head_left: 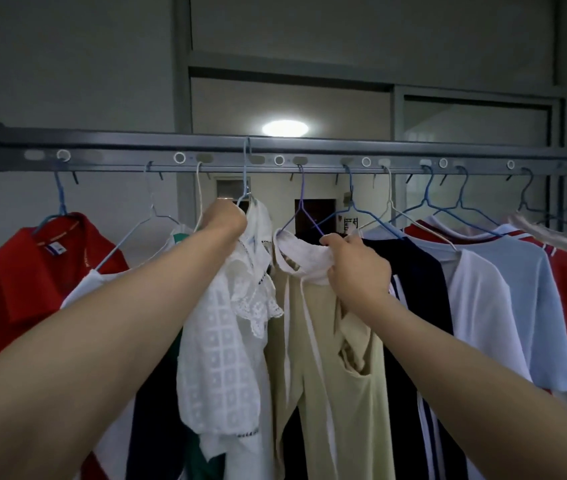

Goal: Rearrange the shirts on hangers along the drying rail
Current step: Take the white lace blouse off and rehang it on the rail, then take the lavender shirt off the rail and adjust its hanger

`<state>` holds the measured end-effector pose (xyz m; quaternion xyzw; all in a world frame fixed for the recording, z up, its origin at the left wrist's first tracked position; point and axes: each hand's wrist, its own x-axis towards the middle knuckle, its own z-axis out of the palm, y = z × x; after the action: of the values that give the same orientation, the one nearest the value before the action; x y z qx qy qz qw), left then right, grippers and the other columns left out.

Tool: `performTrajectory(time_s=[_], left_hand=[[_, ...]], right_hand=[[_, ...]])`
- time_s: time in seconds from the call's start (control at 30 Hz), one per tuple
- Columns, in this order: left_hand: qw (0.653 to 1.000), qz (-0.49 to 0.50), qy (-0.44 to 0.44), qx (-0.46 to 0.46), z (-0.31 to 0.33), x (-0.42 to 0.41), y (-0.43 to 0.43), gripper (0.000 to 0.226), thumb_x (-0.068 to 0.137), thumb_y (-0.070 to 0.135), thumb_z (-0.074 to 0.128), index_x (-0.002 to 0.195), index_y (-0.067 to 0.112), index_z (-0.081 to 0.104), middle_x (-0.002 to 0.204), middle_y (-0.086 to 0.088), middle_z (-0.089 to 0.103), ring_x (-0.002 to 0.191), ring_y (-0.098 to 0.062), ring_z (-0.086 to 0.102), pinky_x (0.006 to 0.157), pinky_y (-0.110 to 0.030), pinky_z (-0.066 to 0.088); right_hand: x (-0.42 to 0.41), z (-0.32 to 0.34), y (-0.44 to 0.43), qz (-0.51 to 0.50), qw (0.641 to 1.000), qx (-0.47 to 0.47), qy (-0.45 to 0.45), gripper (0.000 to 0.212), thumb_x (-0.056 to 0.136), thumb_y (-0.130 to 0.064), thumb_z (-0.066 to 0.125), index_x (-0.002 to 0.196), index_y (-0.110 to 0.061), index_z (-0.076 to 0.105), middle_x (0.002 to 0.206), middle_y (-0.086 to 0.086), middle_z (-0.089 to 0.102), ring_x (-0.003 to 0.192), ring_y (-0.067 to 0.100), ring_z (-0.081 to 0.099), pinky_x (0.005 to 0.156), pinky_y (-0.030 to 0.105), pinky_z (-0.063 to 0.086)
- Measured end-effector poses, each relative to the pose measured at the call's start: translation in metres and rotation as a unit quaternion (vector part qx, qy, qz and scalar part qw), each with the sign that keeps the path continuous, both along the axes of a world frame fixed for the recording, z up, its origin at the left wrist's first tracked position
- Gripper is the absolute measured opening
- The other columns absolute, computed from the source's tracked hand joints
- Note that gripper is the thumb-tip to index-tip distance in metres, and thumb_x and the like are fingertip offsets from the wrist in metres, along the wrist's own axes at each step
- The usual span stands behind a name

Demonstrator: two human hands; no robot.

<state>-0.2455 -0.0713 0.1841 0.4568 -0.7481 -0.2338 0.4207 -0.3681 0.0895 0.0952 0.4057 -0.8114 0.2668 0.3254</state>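
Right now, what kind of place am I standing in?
Probably a home's laundry-drying area, maybe an enclosed balcony: a drying rail with hook holes, shirts on wire hangers, sliding window frames behind.

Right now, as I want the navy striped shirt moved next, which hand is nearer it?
Right. The right hand grips the beige top, right beside the navy striped shirt; the left hand grips the lace blouse at its hanger, farther left.

Rail [310, 147]: grey bar, horizontal, round holes along its lower strip.
Red polo [15, 271]: hangs under rail's left end.
White lace blouse [226, 334]: below rail's middle; blue hanger [245, 174] hooked over rail's top; left hand [225, 218] grips its neck.
Beige top [313, 323]: on purple hanger [301, 202], next rightward along rail; right hand [355, 268] pinches its collar.
Navy shirt [410, 271], white tee [479, 296], light-blue tee [524, 271]: bunched under rail's right half.
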Motion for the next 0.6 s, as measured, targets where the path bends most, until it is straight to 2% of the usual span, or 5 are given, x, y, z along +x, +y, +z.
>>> performTrajectory(time_s=[0.2,0.27,0.37,0.5,0.6], left_hand=[[0.998,0.008,-0.044,-0.042,-0.016,-0.013,0.003,0.026,0.095,0.007,0.049,0.115,-0.004,0.062,0.119,-0.017,0.064,0.111,-0.03,0.061,0.089,-0.032,0.049],[0.999,-0.009,-0.014,-0.029,-0.025,-0.017,-0.004,0.029,0.094,0.005,0.047,0.12,-0.004,0.059,0.123,-0.017,0.062,0.108,-0.027,0.061,0.077,-0.03,0.051],[0.992,-0.076,0.081,0.051,-0.032,-0.019,-0.009,0.033,0.09,-0.001,0.049,0.121,-0.009,0.055,0.104,-0.018,0.065,0.071,-0.019,0.056,0.056,-0.024,0.043],[0.982,-0.078,0.133,0.106,-0.028,-0.014,-0.013,0.008,0.088,-0.004,0.052,0.082,-0.005,0.059,0.086,-0.017,0.058,0.061,-0.021,0.051,0.064,-0.031,0.05],[0.998,-0.039,0.041,-0.018,-0.031,-0.012,-0.002,0.002,0.09,0.001,0.05,0.089,-0.001,0.05,0.1,-0.016,0.05,0.078,-0.026,0.052,0.071,-0.034,0.047]], right_hand=[[-0.02,0.0,0.003,0.072,0.996,-0.037,-0.042,0.061,0.085,0.0,0.045,0.135,-0.034,0.046,0.128,-0.001,0.057,0.11,0.024,0.058,0.073,0.033,0.046],[-0.025,-0.001,0.004,0.093,0.992,-0.051,-0.065,0.062,0.085,0.001,0.043,0.135,-0.036,0.046,0.128,-0.002,0.059,0.11,0.023,0.059,0.073,0.032,0.048],[-0.036,-0.003,0.007,0.105,0.987,-0.069,-0.102,0.064,0.086,-0.002,0.039,0.137,-0.041,0.042,0.129,0.0,0.059,0.107,0.024,0.06,0.075,0.033,0.052],[-0.048,-0.004,0.01,0.094,0.981,-0.105,-0.13,0.058,0.092,-0.011,0.042,0.141,-0.041,0.035,0.12,0.002,0.063,0.096,0.024,0.063,0.066,0.032,0.051],[-0.054,-0.009,0.009,0.2,0.931,-0.189,-0.239,0.052,0.089,-0.022,0.057,0.139,-0.026,0.045,0.116,0.0,0.063,0.103,0.019,0.062,0.082,0.036,0.054]])
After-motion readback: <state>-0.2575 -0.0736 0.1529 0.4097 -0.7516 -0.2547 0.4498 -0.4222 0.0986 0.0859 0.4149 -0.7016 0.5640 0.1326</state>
